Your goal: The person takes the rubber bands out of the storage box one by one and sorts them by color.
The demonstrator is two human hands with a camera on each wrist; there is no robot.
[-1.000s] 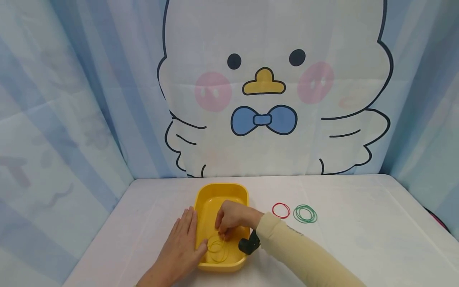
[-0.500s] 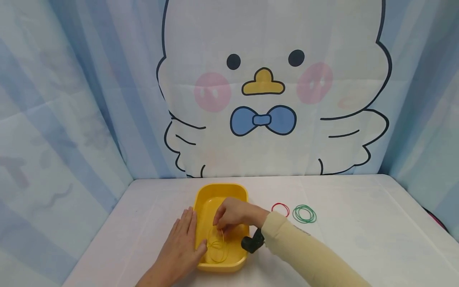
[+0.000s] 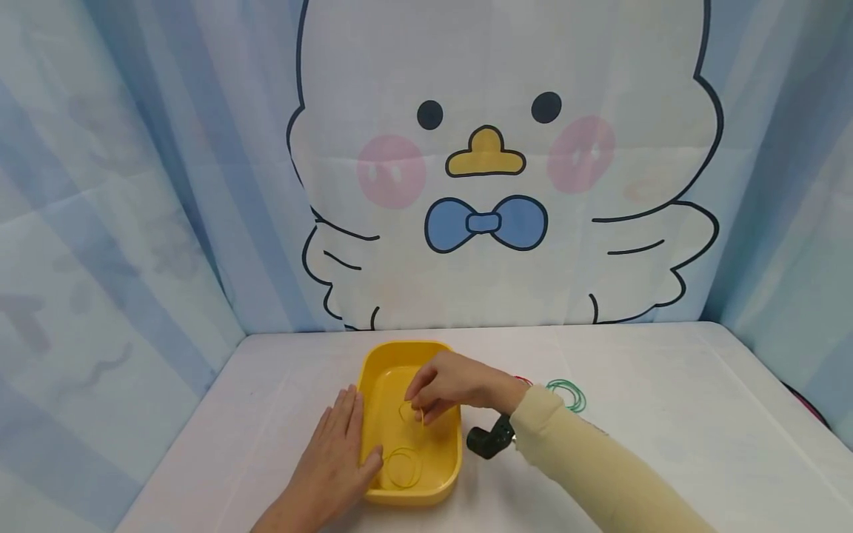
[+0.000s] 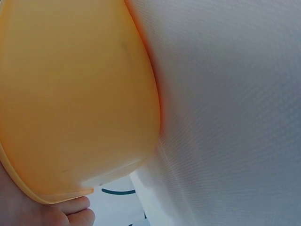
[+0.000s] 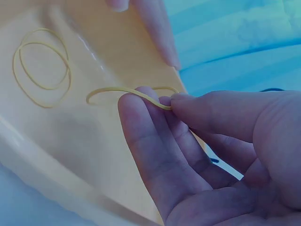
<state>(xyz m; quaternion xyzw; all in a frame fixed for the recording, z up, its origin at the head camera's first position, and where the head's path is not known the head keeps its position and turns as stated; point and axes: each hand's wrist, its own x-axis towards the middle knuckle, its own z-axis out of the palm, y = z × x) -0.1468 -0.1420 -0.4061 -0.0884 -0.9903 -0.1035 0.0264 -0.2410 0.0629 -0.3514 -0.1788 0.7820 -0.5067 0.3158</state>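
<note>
A yellow tray (image 3: 408, 500) stands on the white table. Along its left rim rests my left hand (image 3: 329, 459), fingers straight and thumb over the edge; the left wrist view shows mainly the tray's outer wall (image 4: 80, 94). Above the tray's inside, my right hand (image 3: 456, 386) pinches a yellow rubber band (image 5: 117, 89) between thumb and fingertips, its loop hanging out past the fingers. Lower down, on the tray floor near the front, more yellow rubber band (image 5: 69, 77) lies in overlapping loops, apart from the pinched one.
Right of the tray lie several green rubber bands (image 3: 565, 383), partly covered by the right sleeve (image 3: 586, 451). Only a sliver of red rubber band (image 3: 523, 380) shows beside the right wrist. A black wrist camera (image 3: 489, 438) hangs under that wrist. A printed curtain (image 3: 486, 281) closes off the back.
My right hand has risen from the tray floor and shifted right, lifting one yellow rubber band away from the rest. The sleeve now covers more of the red and green bands. My left hand stays put.
</note>
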